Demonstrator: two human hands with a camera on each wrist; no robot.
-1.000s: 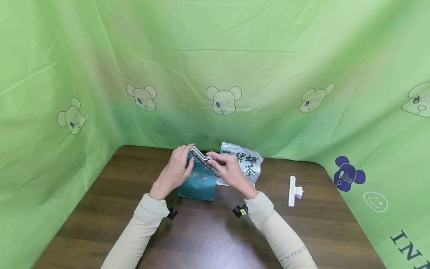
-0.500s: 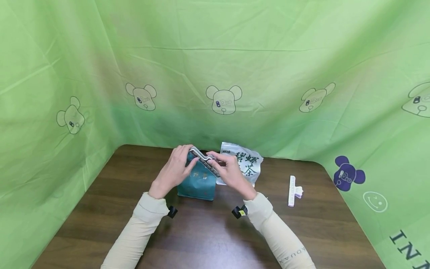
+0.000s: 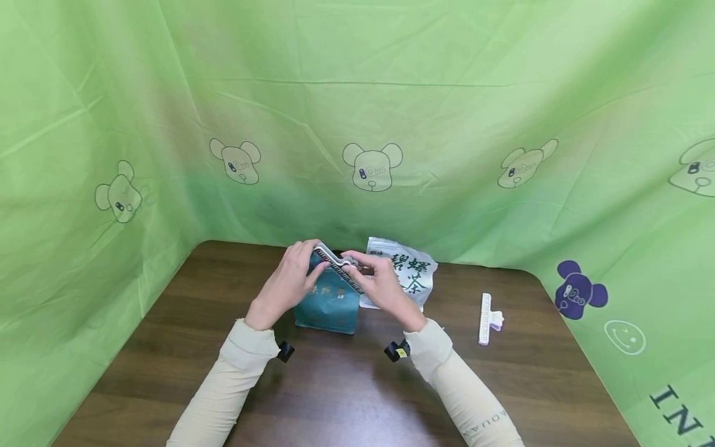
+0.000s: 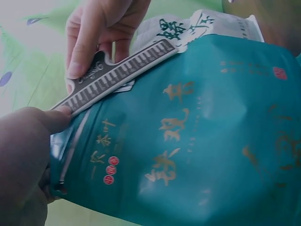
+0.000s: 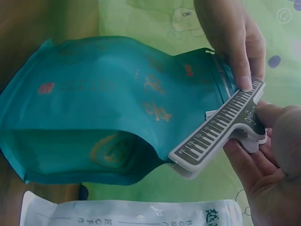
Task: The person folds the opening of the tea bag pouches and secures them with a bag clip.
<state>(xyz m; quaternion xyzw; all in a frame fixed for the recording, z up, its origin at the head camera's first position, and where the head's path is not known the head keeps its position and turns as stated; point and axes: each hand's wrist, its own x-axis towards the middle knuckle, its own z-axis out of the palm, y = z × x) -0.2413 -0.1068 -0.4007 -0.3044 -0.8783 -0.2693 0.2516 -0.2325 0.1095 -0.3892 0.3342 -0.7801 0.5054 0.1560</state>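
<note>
A teal tea bag [image 3: 326,310] with gold characters stands on the table, its top edge angled across the hands. Lying aslant over its upper part is a long clip with a piano-key pattern [image 4: 117,73], its jaws straddling the bag's corner. My left hand [image 3: 287,282] pinches the bag's top corner, thumb pressing on the clip's end; its other fingers are mostly hidden behind the bag. With thumb and fingers, my right hand [image 3: 385,287] pinches the clip's dark handles [image 5: 251,120]. In the right wrist view, the clip's lower end reaches past the bag's side edge.
A white tea bag with dark green characters [image 3: 418,273] stands just behind and right of the teal one. Another clip, white with a purple edge [image 3: 485,319], lies at the table's right. Green printed cloth [image 3: 368,112] hangs around the back and sides.
My left thumb has moved up from the bag's front onto the clip's edge. Both hands and the clip have shifted very slightly left. The other things have stayed put.
</note>
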